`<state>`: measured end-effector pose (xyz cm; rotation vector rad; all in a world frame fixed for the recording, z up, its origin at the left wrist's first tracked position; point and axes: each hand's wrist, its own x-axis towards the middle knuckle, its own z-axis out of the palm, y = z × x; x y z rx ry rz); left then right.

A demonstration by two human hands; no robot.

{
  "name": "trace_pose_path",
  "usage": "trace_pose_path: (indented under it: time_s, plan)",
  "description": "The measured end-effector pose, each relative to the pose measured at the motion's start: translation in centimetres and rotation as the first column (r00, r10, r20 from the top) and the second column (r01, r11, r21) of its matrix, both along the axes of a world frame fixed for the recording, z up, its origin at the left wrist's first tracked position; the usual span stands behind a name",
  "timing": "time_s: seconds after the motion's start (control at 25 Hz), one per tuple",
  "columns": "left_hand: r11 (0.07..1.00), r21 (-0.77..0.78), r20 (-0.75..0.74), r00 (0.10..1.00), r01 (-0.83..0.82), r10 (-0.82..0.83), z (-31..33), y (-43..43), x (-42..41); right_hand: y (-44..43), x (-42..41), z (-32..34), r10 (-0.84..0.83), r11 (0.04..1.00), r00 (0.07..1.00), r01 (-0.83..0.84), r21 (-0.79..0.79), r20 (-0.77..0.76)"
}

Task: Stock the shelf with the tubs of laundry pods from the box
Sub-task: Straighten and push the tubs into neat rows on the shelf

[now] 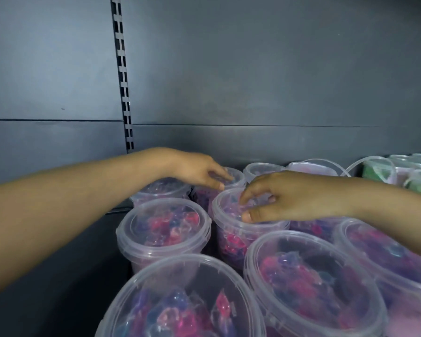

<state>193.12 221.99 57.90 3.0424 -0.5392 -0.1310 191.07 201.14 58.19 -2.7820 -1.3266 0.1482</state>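
Shelf: relaxed left hand touches rear tub, right hand grips middle tub.

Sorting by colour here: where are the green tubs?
In the head view, the green tubs stand at the far right near the shelf's back panel, just right of a pale pink tub.

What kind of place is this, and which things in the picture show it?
Likely a shop's shelving: a dark metal back panel with a slotted upright, and rows of identical clear tubs of laundry pods.
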Motion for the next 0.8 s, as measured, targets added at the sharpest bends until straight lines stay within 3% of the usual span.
trace_pose_path:
  time_s: [0.16,0.36,0.52,0.68,0.8]
  plan:
    - [0.996,-0.006,-0.127,0.987,0.094,-0.094,0.0,0.8,2.1,-0.8,0.5,0.3,-0.111,0.993,0.977,0.1,-0.065,-0.183]
    - [0.982,-0.082,-0.163,0.97,0.169,-0.181,-0.3,2.2,3.0,0.2,-0.9,0.6,-0.212,0.976,0.968,0.203,-0.076,-0.136]
    - [0.966,-0.231,-0.261,0.949,0.116,-0.177,-0.1,3.4,3.1,1.3,-1.8,0.4,-0.219,0.971,0.976,0.217,-0.096,-0.006]
    - [0.971,-0.19,-0.267,0.944,0.145,-0.194,0.1,3.4,3.2,0.7,-1.7,1.9,-0.347,0.929,0.922,0.313,-0.198,-0.173]
    - [0.97,-0.183,-0.245,0.948,0.162,-0.205,-0.1,3.5,3.3,0.8,-2.2,1.6,-0.343,0.92,0.936,0.318,-0.227,-0.081]
